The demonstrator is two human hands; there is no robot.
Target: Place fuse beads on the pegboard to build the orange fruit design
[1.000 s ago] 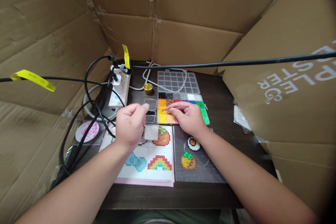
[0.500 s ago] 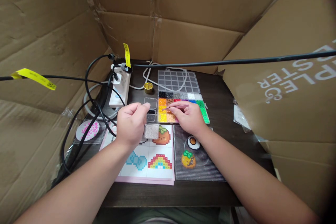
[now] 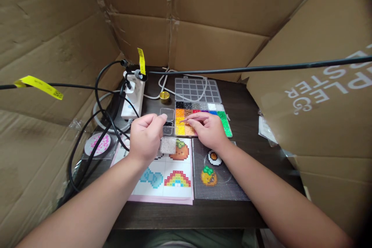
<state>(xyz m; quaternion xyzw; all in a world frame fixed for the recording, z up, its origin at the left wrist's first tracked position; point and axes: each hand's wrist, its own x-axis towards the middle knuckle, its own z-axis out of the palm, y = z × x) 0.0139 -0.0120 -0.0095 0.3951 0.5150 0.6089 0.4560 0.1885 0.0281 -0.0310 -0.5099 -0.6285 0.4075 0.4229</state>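
Note:
My right hand (image 3: 207, 128) is closed around pink tweezers (image 3: 197, 119). Their tips reach down to the yellow and orange beads at the left side of a sectioned bead box (image 3: 202, 135). My left hand (image 3: 146, 135) is curled into a fist with the thumb on top; anything inside it is hidden. Beside that fist are a small clear case with whitish contents (image 3: 167, 146) and an open clear case with black bits (image 3: 167, 124). Below lies a pattern sheet (image 3: 177, 193) with a rainbow and an orange fruit. A clear pegboard (image 3: 221, 192) bears an egg design and an orange-and-green fruit of beads.
A white power strip (image 3: 132, 102) with looping black cables (image 3: 100, 112) stands at the back left. Near it is a gold cup (image 3: 164, 97). Pink beads lie on a white dish (image 3: 97, 144) at the left. Cardboard walls (image 3: 217, 35) enclose the table, and a black cable (image 3: 247, 69) crosses above it.

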